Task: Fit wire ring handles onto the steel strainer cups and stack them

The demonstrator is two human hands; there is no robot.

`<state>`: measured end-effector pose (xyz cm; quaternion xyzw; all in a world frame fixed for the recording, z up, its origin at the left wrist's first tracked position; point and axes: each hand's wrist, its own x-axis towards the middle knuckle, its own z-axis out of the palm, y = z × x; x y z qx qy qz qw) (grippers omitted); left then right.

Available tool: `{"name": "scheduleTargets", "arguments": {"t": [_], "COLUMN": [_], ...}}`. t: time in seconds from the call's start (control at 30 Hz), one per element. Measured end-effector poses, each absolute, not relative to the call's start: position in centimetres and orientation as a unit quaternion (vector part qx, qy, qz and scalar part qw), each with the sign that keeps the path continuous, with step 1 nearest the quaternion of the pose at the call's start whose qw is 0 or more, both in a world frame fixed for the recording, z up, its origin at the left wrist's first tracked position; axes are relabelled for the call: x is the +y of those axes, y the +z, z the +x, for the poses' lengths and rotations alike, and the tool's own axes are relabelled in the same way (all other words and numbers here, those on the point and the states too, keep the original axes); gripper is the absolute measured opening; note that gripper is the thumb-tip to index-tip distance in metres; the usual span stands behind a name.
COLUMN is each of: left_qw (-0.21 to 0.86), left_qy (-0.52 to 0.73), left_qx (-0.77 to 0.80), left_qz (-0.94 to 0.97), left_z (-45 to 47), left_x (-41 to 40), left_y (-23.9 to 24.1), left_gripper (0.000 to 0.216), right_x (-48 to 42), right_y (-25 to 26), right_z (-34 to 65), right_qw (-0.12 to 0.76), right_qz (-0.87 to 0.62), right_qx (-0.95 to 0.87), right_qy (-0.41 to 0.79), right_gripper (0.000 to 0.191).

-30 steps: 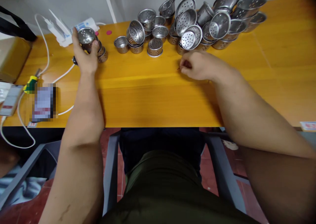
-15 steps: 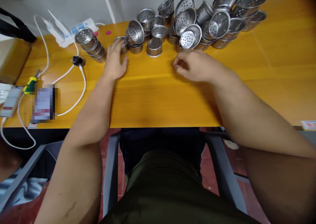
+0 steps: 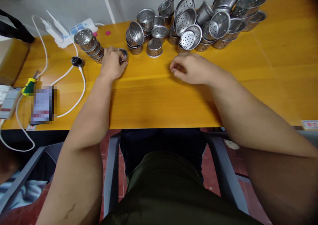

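My left hand (image 3: pixel 112 62) is closed around a small perforated metal cup (image 3: pixel 123 55), its fingers hiding the cup's left side. Just left of that hand leans a stack of similar cups (image 3: pixel 85 39). My right hand (image 3: pixel 187 67) rests near the table's middle with curled fingers; whether anything is inside them is hidden. Beyond it lies a tilted perforated cup (image 3: pixel 190 37) at the front of a heaped pile. Between my hands sits an upside-down cup (image 3: pixel 154 47), and behind it are several more, some nested, such as a tilted one (image 3: pixel 134 34).
On the left of the wooden table (image 3: pixel 149 99) are a power strip (image 3: pixel 81 29), white cables, a black plug (image 3: pixel 77 61), a blurred phone (image 3: pixel 42 104), another phone (image 3: pixel 9 102) and a yellow-green tool (image 3: pixel 29 86). A cardboard box (image 3: pixel 12 59) stands at the far left.
My left hand has drawn the small cup slightly nearer me, away from the tilted nested cups, and its fingers have closed around it. My right hand has barely moved.
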<state>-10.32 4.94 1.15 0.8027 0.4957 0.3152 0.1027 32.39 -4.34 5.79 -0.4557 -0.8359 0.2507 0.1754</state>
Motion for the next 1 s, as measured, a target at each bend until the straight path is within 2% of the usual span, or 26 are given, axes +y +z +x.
{"name": "scheduleTargets", "arguments": {"t": [0.13, 0.3, 0.4, 0.47, 0.53, 0.63, 0.77, 0.83, 0.9, 0.93, 1.0], "left_qw": [0.121, 0.156, 0.175, 0.176, 0.17, 0.152, 0.105, 0.077, 0.088, 0.111, 0.165], "left_qy": [0.311, 0.315, 0.289, 0.272, 0.26, 0.243, 0.302, 0.369, 0.408, 0.414, 0.412], "left_qx": [0.487, 0.419, 0.376, 0.347, 0.321, 0.295, 0.257, 0.266, 0.306, 0.321, 0.319], "left_qz": [0.808, 0.837, 0.863, 0.88, 0.894, 0.912, 0.912, 0.887, 0.856, 0.845, 0.837], "left_z": [-9.4, -5.6, -2.6, -1.1, -0.2, 0.2, 0.2, 0.1, 0.0, -0.1, -0.4], "left_x": [4.1, 1.1, -1.4, -2.7, -3.5, -3.6, -3.2, -3.0, -2.6, -2.4, -1.7], "left_y": [1.3, 2.3, 3.3, 3.6, 3.7, 3.2, 2.5, 2.2, 1.7, 1.3, 0.4], "left_gripper": [0.06, 0.035, 0.021, 0.019, 0.02, 0.025, 0.032, 0.057, 0.089, 0.099, 0.102], "right_x": [-4.8, -5.3, -5.7, -5.9, -5.9, -5.9, -5.6, -5.4, -5.0, -4.9, -4.7], "right_y": [6.2, 6.0, 5.1, 4.5, 4.0, 3.6, 3.4, 3.2, 2.8, 2.6, 2.1], "right_z": [32.2, 31.3, 30.3, 29.6, 29.1, 28.7, 28.8, 29.0, 28.9, 28.8, 28.5], "right_qw": [0.203, 0.229, 0.275, 0.285, 0.284, 0.292, 0.312, 0.336, 0.382, 0.408, 0.452], "right_qz": [-0.468, -0.434, -0.424, -0.417, -0.398, -0.355, -0.347, -0.352, -0.345, -0.336, -0.318], "right_qx": [-0.803, -0.83, -0.813, -0.804, -0.809, -0.827, -0.821, -0.802, -0.771, -0.751, -0.715], "right_qy": [0.309, 0.265, 0.289, 0.313, 0.327, 0.325, 0.33, 0.346, 0.376, 0.395, 0.428], "right_gripper": [0.047, 0.047, 0.072, 0.095, 0.108, 0.101, 0.071, 0.061, 0.061, 0.063, 0.064]}}
